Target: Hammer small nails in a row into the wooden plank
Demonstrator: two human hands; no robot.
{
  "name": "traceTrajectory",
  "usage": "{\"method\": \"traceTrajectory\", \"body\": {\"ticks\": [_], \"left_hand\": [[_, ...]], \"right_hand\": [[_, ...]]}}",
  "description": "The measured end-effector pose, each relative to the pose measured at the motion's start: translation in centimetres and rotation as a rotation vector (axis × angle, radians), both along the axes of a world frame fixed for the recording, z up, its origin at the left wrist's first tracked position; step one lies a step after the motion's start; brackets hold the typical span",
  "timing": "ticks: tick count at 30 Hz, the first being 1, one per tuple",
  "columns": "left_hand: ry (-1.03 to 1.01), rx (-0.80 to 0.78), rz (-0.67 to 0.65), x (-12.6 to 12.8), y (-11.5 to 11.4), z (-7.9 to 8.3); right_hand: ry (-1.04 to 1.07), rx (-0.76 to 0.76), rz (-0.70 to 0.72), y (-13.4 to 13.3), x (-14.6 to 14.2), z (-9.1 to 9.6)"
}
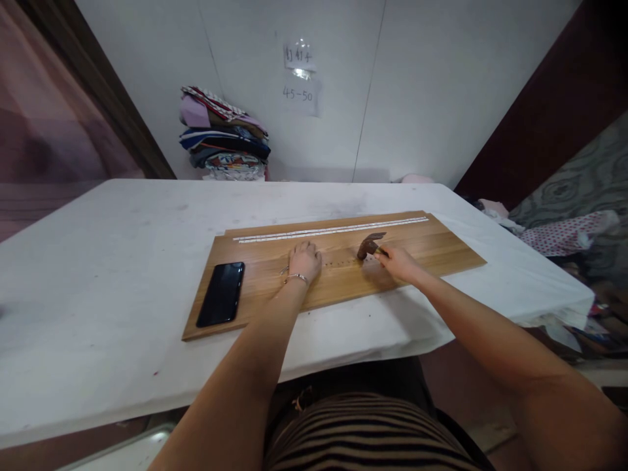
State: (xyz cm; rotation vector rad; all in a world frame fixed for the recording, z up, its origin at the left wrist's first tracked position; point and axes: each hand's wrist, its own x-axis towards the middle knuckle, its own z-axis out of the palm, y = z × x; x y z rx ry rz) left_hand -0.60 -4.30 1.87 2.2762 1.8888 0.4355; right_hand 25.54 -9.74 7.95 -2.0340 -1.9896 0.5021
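Note:
My right hand (398,263) is closed around the handle of a claw hammer (369,247), close behind its head. The hammer's dark head is low over the wood-grain board (267,275), at a row of small dark nails or holes (338,263). Whether the head touches one of them is unclear. To the left of the row, my left hand (305,260) rests on the board with its fingers curled down, so anything under them is hidden. A thin bracelet (297,278) circles that wrist.
A black phone (220,294) lies on the board's left end. Two white strips (333,230) run along its far side. The board lies on a white-covered table (122,261). Folded cloths (226,134) are stacked by the back wall, beside papers with writing (300,78).

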Motion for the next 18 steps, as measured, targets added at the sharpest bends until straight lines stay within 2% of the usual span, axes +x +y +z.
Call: {"method": "traceTrajectory", "body": {"ticks": [18], "left_hand": [[0.004,0.002,-0.004,0.01,0.16,-0.18]], "right_hand": [[0.006,0.030,0.011,0.11,0.22,-0.15]]}}
